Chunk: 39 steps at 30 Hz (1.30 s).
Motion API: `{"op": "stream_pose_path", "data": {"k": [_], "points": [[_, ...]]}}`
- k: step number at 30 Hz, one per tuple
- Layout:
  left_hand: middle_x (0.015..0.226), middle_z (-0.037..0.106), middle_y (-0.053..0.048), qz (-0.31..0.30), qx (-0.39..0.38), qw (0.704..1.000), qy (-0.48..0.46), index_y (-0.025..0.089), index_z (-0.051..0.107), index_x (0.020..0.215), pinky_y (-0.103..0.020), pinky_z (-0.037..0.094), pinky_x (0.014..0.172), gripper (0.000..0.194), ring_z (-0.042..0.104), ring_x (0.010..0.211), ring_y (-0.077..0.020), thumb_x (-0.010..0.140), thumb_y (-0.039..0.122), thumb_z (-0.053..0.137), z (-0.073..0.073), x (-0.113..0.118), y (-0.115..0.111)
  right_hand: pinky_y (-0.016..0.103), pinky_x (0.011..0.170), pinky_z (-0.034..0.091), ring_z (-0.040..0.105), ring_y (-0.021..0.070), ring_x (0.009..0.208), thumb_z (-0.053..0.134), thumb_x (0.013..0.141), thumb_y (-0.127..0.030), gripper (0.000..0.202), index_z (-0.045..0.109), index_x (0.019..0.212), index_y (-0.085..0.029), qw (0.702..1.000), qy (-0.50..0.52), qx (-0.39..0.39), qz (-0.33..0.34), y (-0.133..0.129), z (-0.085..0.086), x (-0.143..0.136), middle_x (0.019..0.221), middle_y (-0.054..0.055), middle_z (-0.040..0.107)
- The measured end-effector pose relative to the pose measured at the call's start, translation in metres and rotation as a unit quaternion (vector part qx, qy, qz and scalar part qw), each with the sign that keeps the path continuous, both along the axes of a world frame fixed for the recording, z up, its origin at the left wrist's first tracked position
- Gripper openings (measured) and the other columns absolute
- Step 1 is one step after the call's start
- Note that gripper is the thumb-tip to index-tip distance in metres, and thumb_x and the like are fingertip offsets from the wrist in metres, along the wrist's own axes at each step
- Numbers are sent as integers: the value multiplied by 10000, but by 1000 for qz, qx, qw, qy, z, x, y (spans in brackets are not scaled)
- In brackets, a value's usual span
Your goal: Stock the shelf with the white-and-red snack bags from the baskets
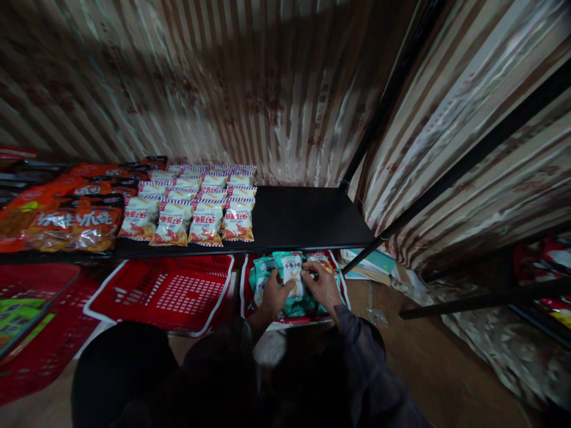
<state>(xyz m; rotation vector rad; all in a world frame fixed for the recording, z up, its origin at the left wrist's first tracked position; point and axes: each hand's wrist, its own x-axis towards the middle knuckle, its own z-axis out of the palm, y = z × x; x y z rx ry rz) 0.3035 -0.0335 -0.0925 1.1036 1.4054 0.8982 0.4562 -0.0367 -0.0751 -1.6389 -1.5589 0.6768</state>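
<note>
Between my two hands is a teal-and-white snack bag (292, 274), held at its sides above a red basket (341, 284). My left hand (275, 293) grips its left side, thumb on the front. On the right edge my right hand (323, 284) pinches the bag with bent fingers. More teal snack bags (263, 268) fill the basket underneath, and a bag with red print shows at its back. Just behind the basket runs the black shelf (307, 217), with rows of white snack bags (206, 221) standing on it.
Orange snack bags (96, 221) stand farther left on the shelf. A second red basket (178, 291) sits on the floor to the left, and another (53, 333) holds green packets. Black shelf posts (428, 193) slant along the right, near papers (370, 264) on the floor.
</note>
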Motion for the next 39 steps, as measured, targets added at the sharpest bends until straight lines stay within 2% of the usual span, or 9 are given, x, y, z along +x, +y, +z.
{"op": "stream_pose_path", "data": {"k": [5,8,11,15,17,21,26,33,39], "points": [[1074,717,-97,-43,-18,993,-112,162,536,1157,-348,555,809,426,698,867,-207,802,367,654,18,-6,0,344,820,556,686,210,973,464,874,-508,512,545,1271,-193,997,70,-42,0,-2,2,-4,1106,93,708],[1091,712,-101,-59,-44,990,-117,159,542,1179,-332,557,799,445,700,882,-209,802,368,656,18,-11,-5,314,783,566,701,191,919,423,911,-508,507,552,1282,-187,994,70,-88,3,-10,-8,-14,1066,78,724],[1119,701,-123,-60,-80,992,-72,145,570,1131,-325,545,815,393,686,961,-233,789,312,666,6,-19,-10,340,816,554,691,206,900,516,881,-426,415,621,1197,-178,996,9,-91,-13,-14,-19,-14,1002,73,736],[1281,624,-164,-61,-105,993,12,137,565,1179,-333,484,934,404,597,1174,-264,808,280,637,-11,-27,-13,448,1078,362,489,271,1264,501,879,-287,452,546,1300,-127,990,-102,-51,-82,-3,-22,12,1343,163,572],[1330,595,-166,-77,-97,991,41,138,553,1222,-322,456,971,423,571,1214,-251,833,293,610,-15,-26,-14,464,1117,289,428,277,1311,518,856,-223,469,534,1319,-145,983,-154,-40,-96,6,-21,29,1390,156,532],[1333,595,-174,-105,-71,986,107,133,544,1262,-351,412,1018,493,533,1265,-275,816,325,628,-15,-19,-12,382,1066,356,531,245,1209,599,762,-125,350,673,1100,-173,970,-232,-38,-67,16,-22,49,1254,119,639],[1442,464,-247,-115,-57,974,186,42,489,1330,-354,309,1103,605,397,1384,-309,809,318,625,-11,-17,-10,369,954,452,614,237,1058,463,878,-180,271,690,1027,-175,954,-295,18,-45,10,-20,50,1097,116,712],[1428,482,-222,-101,-31,966,237,79,423,1403,-377,307,1105,657,408,1368,-311,819,333,583,8,-22,-21,398,920,478,639,254,994,420,926,-305,320,697,1017,-175,933,-313,169,-57,-9,20,46,1057,118,728],[1305,592,-173,-41,10,990,136,116,662,1114,-361,249,1157,331,439,1334,-265,889,252,460,35,-21,-16,381,861,505,663,236,938,486,948,-338,268,705,1011,-196,894,-292,333,-70,-31,79,24,1027,97,745]]}}
